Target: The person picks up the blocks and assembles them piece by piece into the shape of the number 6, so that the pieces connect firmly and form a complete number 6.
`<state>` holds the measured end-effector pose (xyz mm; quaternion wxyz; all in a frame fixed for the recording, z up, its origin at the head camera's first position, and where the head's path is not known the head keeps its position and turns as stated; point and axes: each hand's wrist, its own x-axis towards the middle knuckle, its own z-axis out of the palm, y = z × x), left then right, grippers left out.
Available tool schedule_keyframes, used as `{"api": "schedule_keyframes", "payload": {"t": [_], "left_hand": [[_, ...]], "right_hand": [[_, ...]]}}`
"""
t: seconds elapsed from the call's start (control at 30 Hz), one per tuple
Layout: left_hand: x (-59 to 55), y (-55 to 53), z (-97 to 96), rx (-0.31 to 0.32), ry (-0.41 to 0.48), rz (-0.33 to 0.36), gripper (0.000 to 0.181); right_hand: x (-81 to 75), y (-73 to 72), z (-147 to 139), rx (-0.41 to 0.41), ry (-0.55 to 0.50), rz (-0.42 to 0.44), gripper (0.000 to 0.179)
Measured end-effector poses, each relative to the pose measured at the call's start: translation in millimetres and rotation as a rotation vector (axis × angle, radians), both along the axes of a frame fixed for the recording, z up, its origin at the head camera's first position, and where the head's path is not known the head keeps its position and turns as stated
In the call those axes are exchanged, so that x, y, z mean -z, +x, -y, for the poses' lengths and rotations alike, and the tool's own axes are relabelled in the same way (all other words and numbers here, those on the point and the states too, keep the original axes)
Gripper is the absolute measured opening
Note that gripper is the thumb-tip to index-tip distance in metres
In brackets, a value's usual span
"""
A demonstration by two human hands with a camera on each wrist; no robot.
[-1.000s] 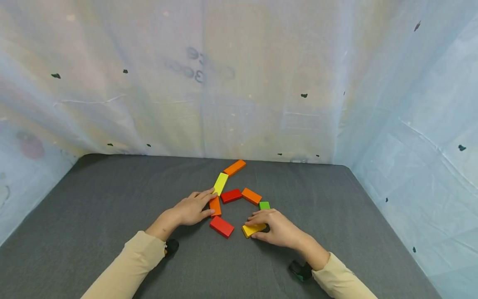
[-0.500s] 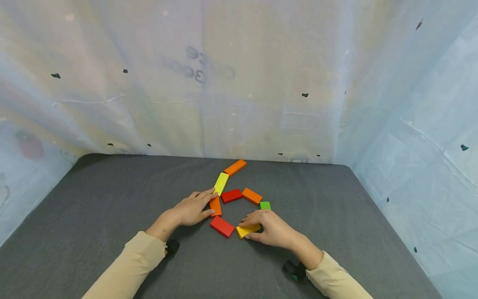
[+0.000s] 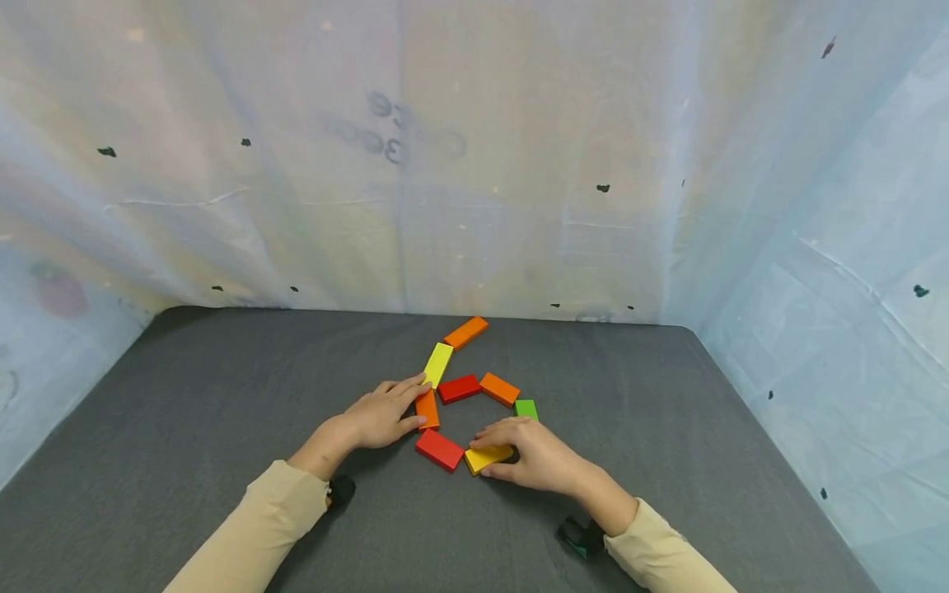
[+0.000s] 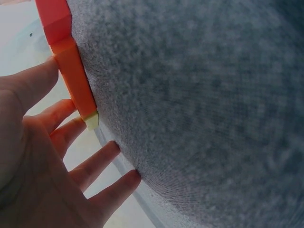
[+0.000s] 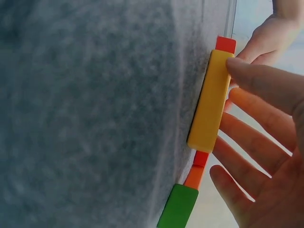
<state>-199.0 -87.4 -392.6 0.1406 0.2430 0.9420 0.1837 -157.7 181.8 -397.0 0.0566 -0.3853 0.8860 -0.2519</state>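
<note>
An amber-yellow block (image 3: 488, 459) lies flat on the dark grey cloth, pinched between the thumb and fingers of my right hand (image 3: 547, 455). Its left end meets the corner of a red block (image 3: 440, 450). In the right wrist view the thumb is on the near edge of the amber block, fingers along its far side. My left hand (image 3: 380, 416) has its fingers spread, with thumb and fingertips touching an orange block (image 3: 427, 410); a fingertip also reaches the lower end of a lemon-yellow block (image 3: 439, 362). The right hand partly covers a green block (image 3: 526, 408).
Another red block (image 3: 460, 389) and an orange block (image 3: 500, 389) form the top of the ring of blocks. A further orange block (image 3: 466, 332) extends the line at the back. Pale plastic sheeting (image 3: 519, 206) rises behind the grey surface (image 3: 296, 371).
My right hand has slid the amber-yellow block leftward until its end meets the red block. The left hand stays in place on the orange block.
</note>
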Motion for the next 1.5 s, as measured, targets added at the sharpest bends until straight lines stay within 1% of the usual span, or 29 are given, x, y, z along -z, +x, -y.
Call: {"api": "schedule_keyframes", "payload": {"t": [0.23, 0.6, 0.8, 0.9, 1.1, 1.37, 1.5], "left_hand": [[-0.3, 0.5, 0.5, 0.004, 0.003, 0.004, 0.057], [-0.3, -0.3, -0.6, 0.013, 0.01, 0.007, 0.058], [-0.6, 0.6, -0.6, 0.001, 0.006, 0.007, 0.058], [-1.2, 1.1, -0.6, -0.001, 0.003, 0.004, 0.057], [-1.6, 2.0, 0.0, 0.002, -0.001, -0.006, 0.057], [-1.1, 2.0, 0.1, 0.003, 0.007, -0.001, 0.057], [-1.3, 1.9, 0.2, -0.001, 0.005, 0.002, 0.058]], "right_hand": [[-2.9, 0.9, -9, 0.046, -0.034, -0.02, 0.036], [-8.4, 0.4, -28, 0.2, -0.04, -0.078, 0.041], [-8.3, -2.2, -39, 0.245, 0.019, -0.14, 0.043], [-6.6, -3.7, -44, 0.255, 0.04, -0.159, 0.044], [-4.5, -7.0, -49, 0.25, 0.043, -0.138, 0.042], [-3.6, -10.6, -52, 0.216, 0.054, -0.118, 0.039], [-2.9, -12.1, -52, 0.219, 0.063, -0.116, 0.039]]}}
